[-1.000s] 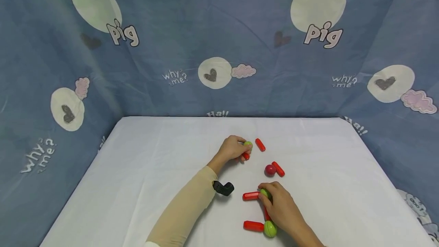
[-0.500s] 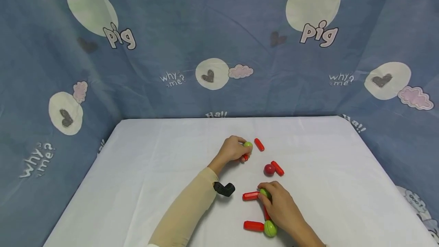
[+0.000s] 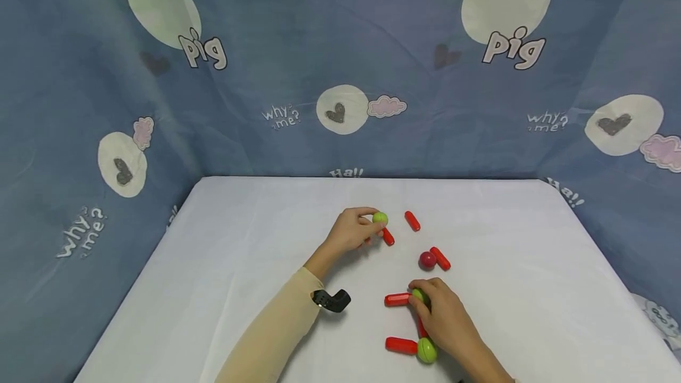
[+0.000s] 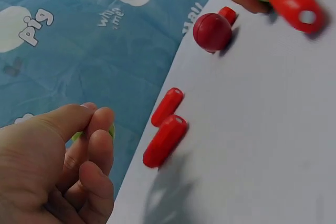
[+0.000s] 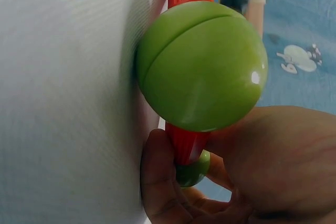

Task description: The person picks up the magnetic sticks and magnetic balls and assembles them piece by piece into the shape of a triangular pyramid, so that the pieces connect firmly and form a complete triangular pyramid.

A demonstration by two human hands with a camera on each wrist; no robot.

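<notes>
Between the hands, a red ball (image 3: 427, 260) lies near neither.

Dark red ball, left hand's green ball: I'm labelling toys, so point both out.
dark red ball (image 3: 427, 260): head view, middle of the ball.
green ball (image 3: 380, 217): head view, its visible top, beside the left hand's fingertips.

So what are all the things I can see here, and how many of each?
Red sticks: six, red, spread over the table's middle and near side.
Green balls: three, green; one in each hand, one at the near edge joined to sticks.
Red ball: one, dark red, mid-table beside a stick.
Table: one, white.
Cloth backdrop: one, blue with cartoon prints, behind and around.
Left hand: pinches a green ball; black wrist device.
Right hand: holds a green ball.
</notes>
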